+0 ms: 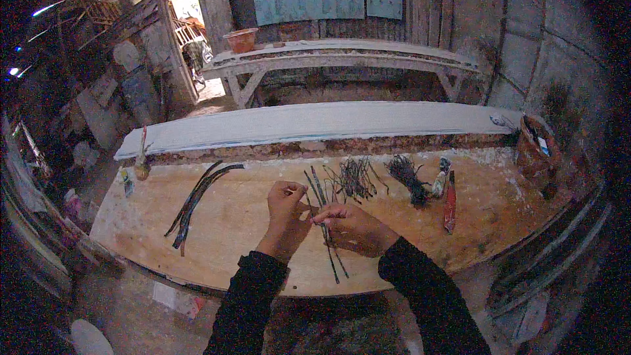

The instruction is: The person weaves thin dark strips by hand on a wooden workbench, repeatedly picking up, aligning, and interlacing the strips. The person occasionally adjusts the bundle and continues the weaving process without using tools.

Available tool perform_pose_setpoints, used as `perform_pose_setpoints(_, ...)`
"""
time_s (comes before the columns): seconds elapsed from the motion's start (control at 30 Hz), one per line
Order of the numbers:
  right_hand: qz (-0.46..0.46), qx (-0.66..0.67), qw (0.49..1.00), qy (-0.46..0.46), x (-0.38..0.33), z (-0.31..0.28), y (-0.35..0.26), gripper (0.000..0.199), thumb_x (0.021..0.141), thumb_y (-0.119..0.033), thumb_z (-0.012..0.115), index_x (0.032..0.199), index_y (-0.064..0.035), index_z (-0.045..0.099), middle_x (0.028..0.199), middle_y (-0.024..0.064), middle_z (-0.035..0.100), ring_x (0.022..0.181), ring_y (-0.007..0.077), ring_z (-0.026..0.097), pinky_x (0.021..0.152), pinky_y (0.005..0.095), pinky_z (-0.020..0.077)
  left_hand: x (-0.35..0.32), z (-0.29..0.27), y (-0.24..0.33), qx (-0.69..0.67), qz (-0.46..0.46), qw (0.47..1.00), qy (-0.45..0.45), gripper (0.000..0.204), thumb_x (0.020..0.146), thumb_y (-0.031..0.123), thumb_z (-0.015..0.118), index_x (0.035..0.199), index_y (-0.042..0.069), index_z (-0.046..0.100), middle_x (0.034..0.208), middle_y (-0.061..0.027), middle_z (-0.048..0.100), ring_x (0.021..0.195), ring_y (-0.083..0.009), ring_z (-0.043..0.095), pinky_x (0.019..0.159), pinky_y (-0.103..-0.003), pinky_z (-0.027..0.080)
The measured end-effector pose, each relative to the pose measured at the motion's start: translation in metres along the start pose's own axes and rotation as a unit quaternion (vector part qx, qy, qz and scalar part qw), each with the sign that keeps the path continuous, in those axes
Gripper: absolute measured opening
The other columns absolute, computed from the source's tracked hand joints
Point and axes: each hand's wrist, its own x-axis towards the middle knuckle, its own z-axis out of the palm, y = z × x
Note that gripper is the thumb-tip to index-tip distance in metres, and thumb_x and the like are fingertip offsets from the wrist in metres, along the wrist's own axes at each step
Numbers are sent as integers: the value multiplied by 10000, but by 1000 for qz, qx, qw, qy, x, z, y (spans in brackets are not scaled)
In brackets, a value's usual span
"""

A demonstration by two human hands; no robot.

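Apparently, the work is partway along: a thin dark strand [308, 198] is held just above the middle of the table [243, 230], pinched, it seems, in the thumb-and-finger grip of both the left hand [284, 215] and the right hand [356, 227], over dark strips [333, 264] laid lengthwise beneath. At nine o'clock from the hands, a bunch of wider strips [197, 204] is left untouched, while tangled cords [357, 179] at one o'clock and a gathered bundle [407, 177] at two may be finished pieces, though this cannot be confirmed.
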Motion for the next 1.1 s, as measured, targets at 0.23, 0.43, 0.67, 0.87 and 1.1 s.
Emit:
perform_pose_setpoints(0.23, -84, -93, 992, 11, 3, -6, 1, 144, 828, -199, 684, 903, -95, 621, 1040, -32, 491, 789, 97, 505, 642, 287, 487, 4, 0, -5, -146, -117, 982, -25, 128, 835, 37, 629, 848, 63, 504, 782, -58, 491, 547, -136, 504, 427, -315, 414)
perform_pose_setpoints(0.43, -107, -202, 973, 42, 10, -20, 2, 175, 797, -194, 697, 902, -68, 636, 872, 5, 598, 736, 96, 554, 678, 259, 465, 4, 1, -19, -106, -134, 983, -66, 120, 831, 45, 633, 816, 66, 515, 814, -51, 518, 607, -143, 518, 458, -303, 418)
perform_pose_setpoints(0.67, -234, -198, 922, 236, 30, -37, 6, 125, 761, -54, 692, 789, -76, 572, 798, -1, 544, 750, 88, 513, 686, 247, 425, 24, -19, -58, -13, -50, 985, -165, 104, 836, 73, 635, 875, 73, 538, 806, -38, 546, 636, -164, 556, 555, -309, 465)
perform_pose_setpoints(0.87, -277, -217, 858, 374, 53, -74, 25, 79, 815, -15, 625, 882, -55, 614, 829, 12, 571, 763, 111, 524, 698, 260, 429, -29, 15, -4, -277, -281, 869, -300, 148, 845, 88, 639, 941, 86, 526, 734, -38, 543, 714, -185, 608, 681, -376, 527)
perform_pose_setpoints(1.1, -277, -225, 862, 360, 46, -56, 17, 142, 875, -92, 580, 981, -60, 668, 965, 73, 636, 925, 165, 579, 823, 304, 456, -34, 21, 13, -206, -298, 878, -312, 153, 839, 63, 642, 929, 69, 519, 919, -42, 521, 831, -194, 606, 730, -422, 535)
